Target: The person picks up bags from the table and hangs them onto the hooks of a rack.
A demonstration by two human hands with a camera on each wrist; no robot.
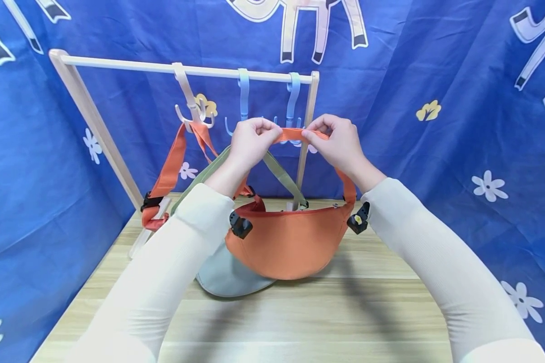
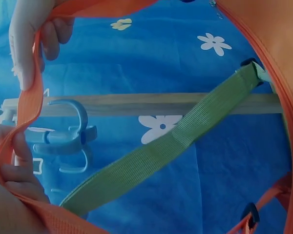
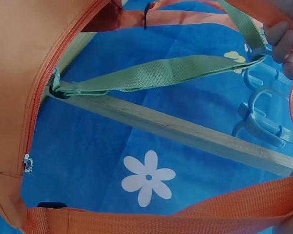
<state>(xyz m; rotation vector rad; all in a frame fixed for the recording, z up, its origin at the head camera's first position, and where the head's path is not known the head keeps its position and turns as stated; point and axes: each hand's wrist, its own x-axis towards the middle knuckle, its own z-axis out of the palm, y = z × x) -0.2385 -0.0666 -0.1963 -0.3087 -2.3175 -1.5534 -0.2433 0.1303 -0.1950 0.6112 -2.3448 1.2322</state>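
An orange waist bag [image 1: 290,247] hangs from its strap [image 1: 292,134] in front of the rack, zip side up. My left hand [image 1: 253,142] pinches the strap between thumb and fingers. A short way along it, my right hand [image 1: 337,142] pinches the same strap, leaving a flat stretch between the two hands. In the left wrist view, the strap [image 2: 30,105] runs from one hand to the other. The right wrist view shows the bag's zip [image 3: 33,105] and its metal pull. Behind it, a grey-green bag [image 1: 233,276] is partly hidden, with a green strap [image 1: 281,174] rising toward the hooks.
A wooden rack [image 1: 131,64] carries a white hook [image 1: 184,85] and two blue hooks, one [image 1: 243,93] in the middle and one [image 1: 293,93] at right. Another orange strap [image 1: 171,169] with a black buckle hangs from the white hook. Below lies a wood-grain tabletop [image 1: 300,322].
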